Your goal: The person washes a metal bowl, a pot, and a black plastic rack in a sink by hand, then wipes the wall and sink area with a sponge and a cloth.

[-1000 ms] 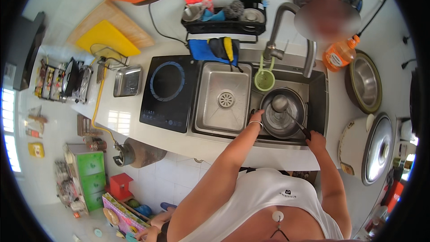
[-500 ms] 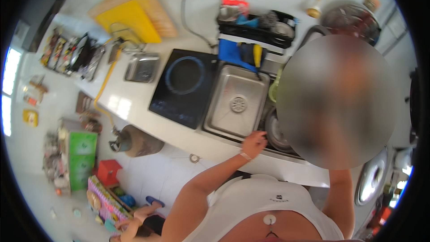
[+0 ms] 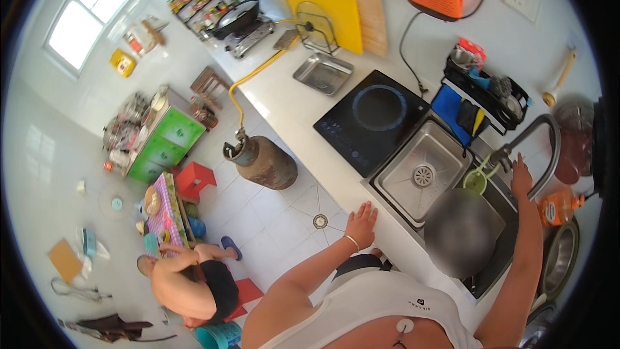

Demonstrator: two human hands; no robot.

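My left hand lies on the pale counter's front edge, fingers spread, holding nothing. My right hand is up at the dark curved faucet, its fingers stretched beside the faucet's base; whether they touch its lever I cannot tell. Below stands a double sink. The left steel basin shows a round drain. A green strainer-like cup sits by the right basin. A round blurred patch hides most of what is in that basin.
Left of the sink is a black induction cooktop; a steel tray lies beyond. An orange bottle stands right of the faucet. A gas cylinder stands on the floor. Another person sits by a low table.
The view has swung left, bringing the other person fully into sight. My left hand has gone from the sink's front rim to the counter edge, fingers spreading. My right hand, blurred before, shows by the faucet.
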